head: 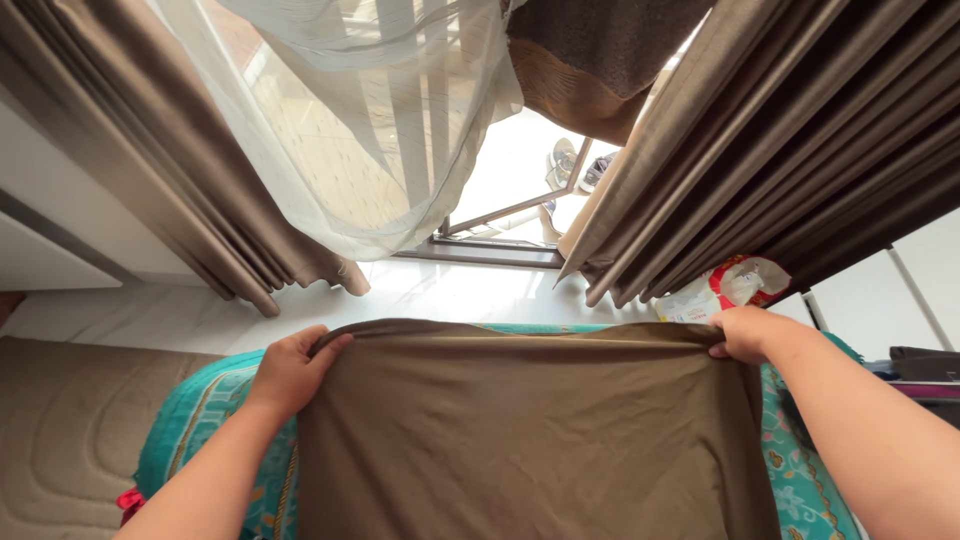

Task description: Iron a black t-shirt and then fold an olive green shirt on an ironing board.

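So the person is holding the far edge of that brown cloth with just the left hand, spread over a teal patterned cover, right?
Not quite. The head view shows both hands at work: the left hand grips one far corner of the brown cloth and the right hand grips the other. The rest holds: the cloth lies spread over the teal patterned cover.

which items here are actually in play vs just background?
In play:
- brown cloth, held at its far corners
- left hand, gripping one corner
- right hand, gripping the other
- teal patterned cover under the cloth

Lying about:
- brown curtains
- sheer curtain
- crumpled plastic package
- shoes outside the door
- quilted beige mat
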